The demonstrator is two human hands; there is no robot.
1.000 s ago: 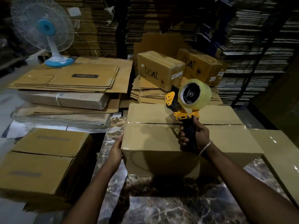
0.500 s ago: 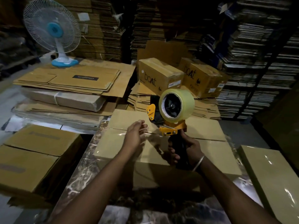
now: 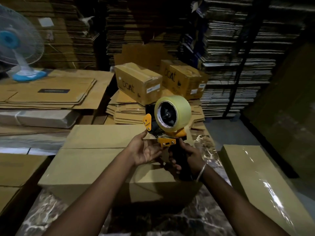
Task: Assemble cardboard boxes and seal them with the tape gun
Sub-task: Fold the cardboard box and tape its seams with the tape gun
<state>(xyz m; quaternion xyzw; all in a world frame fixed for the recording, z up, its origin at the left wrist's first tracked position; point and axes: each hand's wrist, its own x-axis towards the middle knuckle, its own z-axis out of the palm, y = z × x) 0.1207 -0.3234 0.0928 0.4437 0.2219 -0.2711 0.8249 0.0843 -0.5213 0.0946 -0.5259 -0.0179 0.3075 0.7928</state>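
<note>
Yellow tape gun (image 3: 167,123) upright over box (image 3: 95,157); right hand (image 3: 187,157) grips handle, left hand (image 3: 146,150) spread, fingertip touching.

Packaging warehouse: towering flattened carton stacks (image 3: 235,68) along walls, sealed printed boxes (image 3: 139,84), cardboard sheets (image 3: 47,92), pedestal fan (image 3: 15,48).

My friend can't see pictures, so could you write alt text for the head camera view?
A person's right hand grips a yellow tape gun above a closed cardboard box, while the left hand, palm up, touches the gun's front. Around them are flat cardboard stacks, two printed boxes and a fan.
</note>
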